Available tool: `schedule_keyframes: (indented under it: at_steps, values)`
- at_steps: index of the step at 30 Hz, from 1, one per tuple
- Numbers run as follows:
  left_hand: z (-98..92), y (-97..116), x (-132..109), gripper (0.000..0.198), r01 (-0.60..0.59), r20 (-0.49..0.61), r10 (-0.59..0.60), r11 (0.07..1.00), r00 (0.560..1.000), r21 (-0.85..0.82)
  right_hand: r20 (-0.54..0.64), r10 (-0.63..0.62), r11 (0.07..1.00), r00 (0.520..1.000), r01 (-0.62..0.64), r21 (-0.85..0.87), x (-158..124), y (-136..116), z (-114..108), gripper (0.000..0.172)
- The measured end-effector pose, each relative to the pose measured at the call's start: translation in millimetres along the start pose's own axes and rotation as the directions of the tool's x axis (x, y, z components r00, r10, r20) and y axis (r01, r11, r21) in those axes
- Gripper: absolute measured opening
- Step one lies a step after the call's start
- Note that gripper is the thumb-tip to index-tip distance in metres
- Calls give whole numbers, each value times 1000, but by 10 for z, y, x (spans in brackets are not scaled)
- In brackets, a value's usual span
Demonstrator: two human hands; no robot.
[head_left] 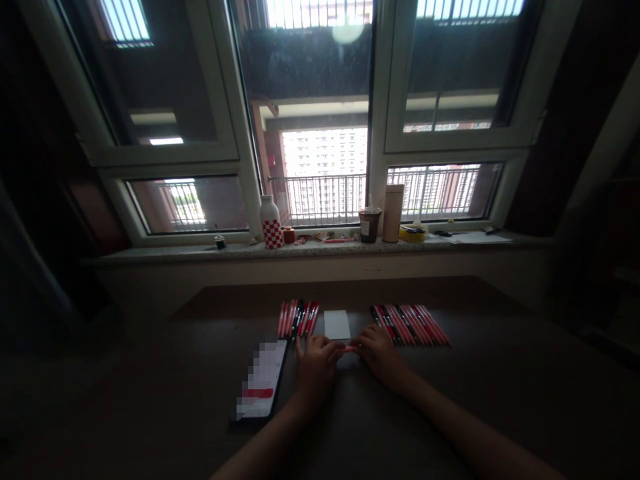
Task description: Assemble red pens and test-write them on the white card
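Note:
Both my hands rest on a dark table (450, 400) and meet over a red pen (350, 349). My left hand (316, 367) is closed on the pen's left end, and my right hand (381, 353) is closed on its right end. Just beyond them lies a small white card (337, 325). To the left of the card lies a row of several red and black pens (299, 318). A wider row of red pens (411, 325) lies to the right, close to my right hand.
A phone (261, 388) with a lit screen lies left of my left hand. On the window sill (165, 253) stand a red-checked bottle (271, 223), a drink cup (370, 224), a tall tumbler (393, 213), a yellow tape roll (413, 233) and papers (477, 237).

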State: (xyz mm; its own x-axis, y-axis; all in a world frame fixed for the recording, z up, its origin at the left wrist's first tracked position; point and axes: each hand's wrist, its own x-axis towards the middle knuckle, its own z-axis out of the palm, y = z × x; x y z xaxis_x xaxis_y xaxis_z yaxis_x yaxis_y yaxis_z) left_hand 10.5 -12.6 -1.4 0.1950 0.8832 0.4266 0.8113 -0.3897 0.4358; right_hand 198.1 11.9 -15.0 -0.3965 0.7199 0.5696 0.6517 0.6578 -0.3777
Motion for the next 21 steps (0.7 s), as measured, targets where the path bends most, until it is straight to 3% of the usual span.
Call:
schedule_keyframes:
  at_steps: [10,21]
  values:
    - [-13,3,-8,24,-7,-2,7,1000,1000,11,26,49,999,998,-49,-15,0,-30,-33,9]
    - [-3,-1,-6,23,4,-7,-4,1000,1000,5,5,16,999,1000,-16,-30,-7,7,5,20]
